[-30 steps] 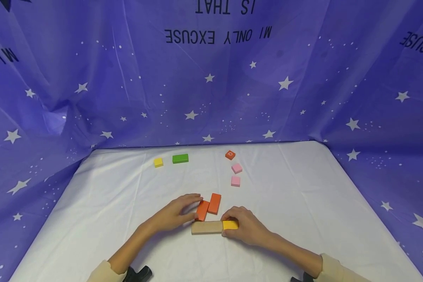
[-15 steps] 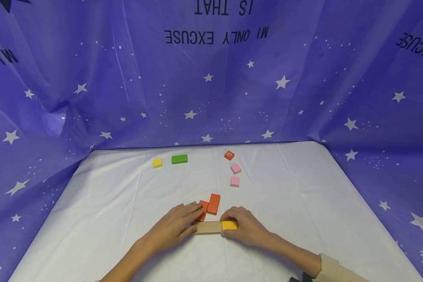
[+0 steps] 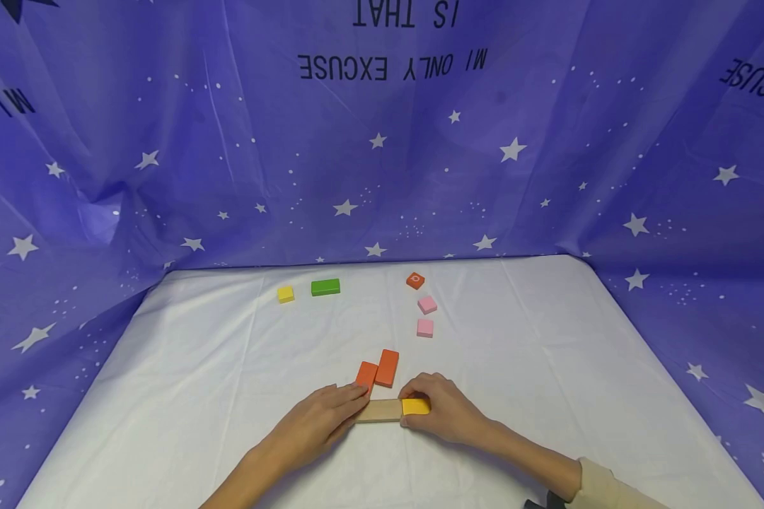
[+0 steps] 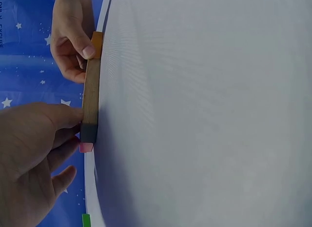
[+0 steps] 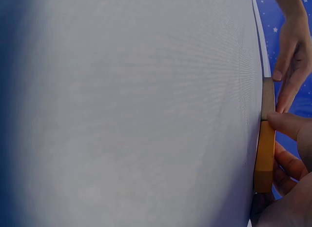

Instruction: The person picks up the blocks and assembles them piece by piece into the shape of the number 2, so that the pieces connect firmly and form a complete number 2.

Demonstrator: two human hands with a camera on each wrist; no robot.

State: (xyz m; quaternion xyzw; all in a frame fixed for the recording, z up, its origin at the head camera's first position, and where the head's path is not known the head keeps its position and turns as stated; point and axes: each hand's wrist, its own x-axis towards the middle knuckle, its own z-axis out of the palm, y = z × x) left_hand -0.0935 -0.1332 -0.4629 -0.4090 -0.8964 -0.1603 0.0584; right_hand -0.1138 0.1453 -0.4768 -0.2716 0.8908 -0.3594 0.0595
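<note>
A natural wood block [image 3: 382, 411] lies end to end with a yellow block [image 3: 415, 406], the two touching. My right hand [image 3: 448, 412] pinches the yellow block between thumb and fingers. At the wood block's left end, my left hand [image 3: 315, 428] touches it with nearly straight fingers, covering that end in the head view. Its fingertips also overlap the lower part of an orange-red block [image 3: 366, 375]; contact there I cannot tell. A second orange-red block [image 3: 387, 368] leans slantwise beside the first. In the left wrist view, the thumb is against the wood block [image 4: 91, 97].
Farther back on the white cloth [image 3: 516, 332] are two pink blocks [image 3: 425, 328], a red block with a white mark [image 3: 415, 281], a green block [image 3: 325, 287] and a small yellow block [image 3: 285, 294]. A purple starred curtain [image 3: 293, 141] hangs behind.
My left hand has come down and nearer, from beside the orange-red block to the wood block's left end, covering it. My right hand stays on the yellow block.
</note>
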